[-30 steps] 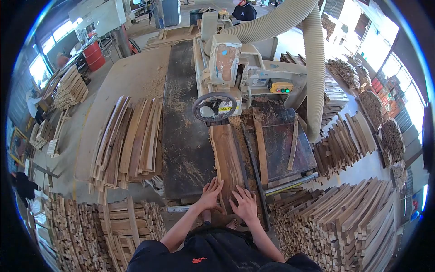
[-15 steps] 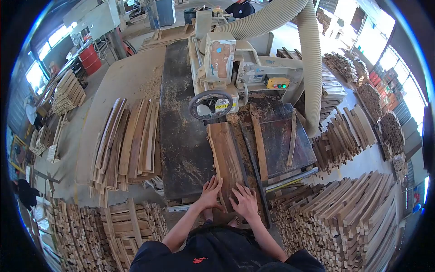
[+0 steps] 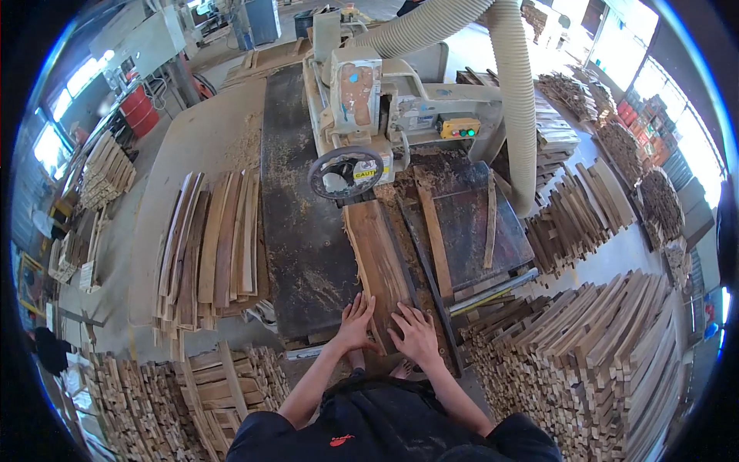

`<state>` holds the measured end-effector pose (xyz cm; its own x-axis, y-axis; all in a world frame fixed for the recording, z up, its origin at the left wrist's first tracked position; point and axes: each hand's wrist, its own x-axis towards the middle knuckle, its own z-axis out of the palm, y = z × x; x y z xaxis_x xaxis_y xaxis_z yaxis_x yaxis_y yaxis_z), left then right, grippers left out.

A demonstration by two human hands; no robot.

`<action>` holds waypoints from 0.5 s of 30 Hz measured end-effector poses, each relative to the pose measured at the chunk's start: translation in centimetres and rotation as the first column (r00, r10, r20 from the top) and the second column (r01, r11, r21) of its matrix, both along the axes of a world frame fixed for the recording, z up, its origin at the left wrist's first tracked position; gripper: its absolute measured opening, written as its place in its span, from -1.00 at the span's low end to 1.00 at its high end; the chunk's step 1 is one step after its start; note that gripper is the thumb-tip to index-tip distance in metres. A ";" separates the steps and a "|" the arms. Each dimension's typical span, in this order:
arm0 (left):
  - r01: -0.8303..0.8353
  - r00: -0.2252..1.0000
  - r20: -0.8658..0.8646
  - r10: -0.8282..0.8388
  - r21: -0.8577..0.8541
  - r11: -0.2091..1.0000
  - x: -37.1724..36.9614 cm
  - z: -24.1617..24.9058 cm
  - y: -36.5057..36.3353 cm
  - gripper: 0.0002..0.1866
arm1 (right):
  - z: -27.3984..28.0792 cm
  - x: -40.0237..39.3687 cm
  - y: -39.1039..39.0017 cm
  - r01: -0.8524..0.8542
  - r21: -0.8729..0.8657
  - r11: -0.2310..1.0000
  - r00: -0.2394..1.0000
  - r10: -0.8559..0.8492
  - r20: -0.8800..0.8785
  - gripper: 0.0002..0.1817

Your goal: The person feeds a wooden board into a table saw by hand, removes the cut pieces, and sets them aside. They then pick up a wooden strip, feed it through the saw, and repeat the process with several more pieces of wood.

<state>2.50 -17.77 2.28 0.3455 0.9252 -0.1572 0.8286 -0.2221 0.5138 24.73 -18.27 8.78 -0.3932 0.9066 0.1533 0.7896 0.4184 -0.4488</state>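
A wide wooden board (image 3: 377, 250) lies lengthwise on the dark machine table (image 3: 296, 262), its far end just below the black handwheel (image 3: 346, 172) of the saw machine (image 3: 358, 92). My left hand (image 3: 356, 323) rests against the left edge near the board's close end, fingers spread and thumb over the wood. On the right side of the same end lies my right hand (image 3: 416, 335), its fingers spread on the top face. A dark fence rail (image 3: 431, 285) runs along the board's right side.
Cut strips (image 3: 219, 239) are stacked on the left of the table. Two thin offcuts, one a long strip (image 3: 435, 231), lie right of the rail. A large strip stack (image 3: 577, 339) stands at right. A ribbed hose (image 3: 512, 100) hangs beside the machine.
The view has shifted slightly, so the machine and stacks sit a little further left. Both hands keep nearly the same place on the board, and its far end is a bit closer to the handwheel.
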 end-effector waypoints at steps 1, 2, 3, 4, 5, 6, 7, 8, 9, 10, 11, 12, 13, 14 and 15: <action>-0.002 1.000 -0.004 0.002 -0.005 1.000 0.0 -0.1 0.0 0.76 | 0.0 0.0 0.0 0.001 0.040 0.999 1.000 -0.001 0.006 -0.56; 0.014 1.000 -0.005 -0.014 -0.009 1.000 0.0 -0.2 -0.1 0.76 | 0.0 0.0 -0.1 0.003 0.079 0.997 1.000 -0.004 0.012 -0.56; 0.002 1.000 0.007 -0.002 0.000 1.000 0.0 -0.4 -0.1 0.75 | 0.0 0.0 -0.1 0.020 0.075 0.997 1.000 -0.021 0.012 -0.56; -0.010 1.000 0.019 0.010 0.010 1.000 0.0 -0.2 0.0 0.75 | 0.0 0.0 0.0 0.010 0.076 0.997 1.000 -0.010 0.002 -0.56; 0.003 1.000 0.020 -0.004 0.007 1.000 0.0 -0.1 0.0 0.75 | 0.0 0.0 0.0 -0.002 0.077 0.997 1.000 0.002 -0.008 -0.56; -0.002 1.000 0.010 0.002 -0.005 1.000 0.0 0.1 0.0 0.74 | 0.0 0.0 0.0 0.009 0.074 0.997 1.000 -0.008 -0.006 -0.56; -0.012 1.000 0.001 0.012 -0.017 1.000 0.0 0.0 0.0 0.73 | 0.0 0.0 -0.1 0.005 0.078 0.997 1.000 -0.006 0.012 -0.56; -0.008 1.000 0.004 0.009 -0.019 1.000 0.1 0.0 0.0 0.73 | 0.1 0.0 -0.1 -0.002 0.082 0.997 1.000 -0.001 0.031 -0.57; -0.007 1.000 0.001 0.007 -0.013 1.000 0.1 -0.1 0.0 0.73 | 0.1 0.0 -0.1 -0.002 0.082 0.997 0.999 -0.001 0.033 -0.57; -0.008 1.000 -0.002 0.008 -0.007 1.000 0.1 0.1 0.0 0.72 | 0.1 0.0 -0.1 0.002 0.073 0.997 1.000 -0.004 0.024 -0.56; -0.013 1.000 -0.001 0.013 -0.008 1.000 0.0 0.2 0.0 0.72 | 0.0 -0.1 -0.1 0.005 0.063 0.998 1.000 -0.006 0.015 -0.56; -0.003 1.000 0.000 0.003 -0.021 1.000 0.0 0.3 0.1 0.72 | 0.0 -0.1 -0.1 -0.001 0.063 0.998 1.000 0.000 0.015 -0.56; 0.006 1.000 0.002 -0.005 -0.034 0.999 -0.1 0.3 0.1 0.72 | 0.1 0.0 -0.1 0.000 0.061 0.998 1.000 -0.001 0.016 -0.56; -0.002 1.000 0.002 0.002 -0.033 0.999 -0.1 0.3 0.1 0.72 | 0.2 0.0 -0.1 0.000 0.058 0.998 1.000 -0.001 0.017 -0.56; 0.003 1.000 0.006 -0.003 -0.033 0.999 -0.1 0.2 0.1 0.72 | 0.2 -0.1 -0.1 -0.009 0.059 0.998 1.000 0.008 0.016 -0.56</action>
<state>2.42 -17.64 2.51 0.3494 0.9183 -0.1861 0.8250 -0.2074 0.5257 24.67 -18.35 9.02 -0.4038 0.8927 0.1998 0.7928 0.4505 -0.4105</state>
